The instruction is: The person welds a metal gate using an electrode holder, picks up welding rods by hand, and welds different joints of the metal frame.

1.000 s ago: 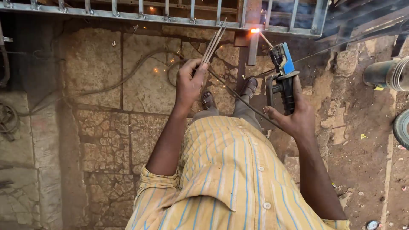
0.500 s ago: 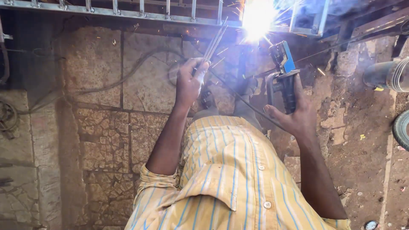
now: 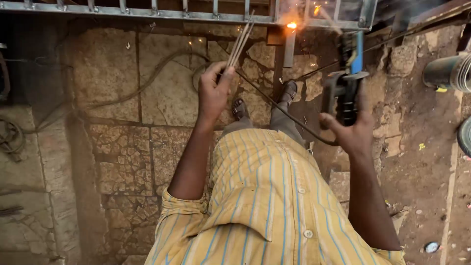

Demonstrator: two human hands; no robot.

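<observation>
Standing over a paved stone floor [image 3: 122, 98], a person in a yellow shirt with blue stripes [image 3: 265, 206] works at a grey metal grille frame [image 3: 147, 12] that runs along the top of the view. The left hand [image 3: 213, 93] is raised in front of the body, its fingers curled and pressed together around a bundle of thin grey welding rods [image 3: 240, 41]; the rods fan upward from the fist and their tips reach the lower bar of the grille. The right hand [image 3: 355, 130] is closed around the black handle of a blue-and-black electrode holder [image 3: 347, 83], thumb on the near side, fingers wrapped out of sight behind the handle. The holder points up toward the grille, where a small orange glowing spot [image 3: 292, 24] sits on the frame above a short vertical metal bar [image 3: 289, 49]. A black cable [image 3: 274, 105] runs from the holder across the floor, passing between the two hands. Both sandalled feet [image 3: 265, 100] stand on the stone just below the grille. A dark cylindrical pipe end [image 3: 449, 71] lies at the right edge, well apart from the hands.
</observation>
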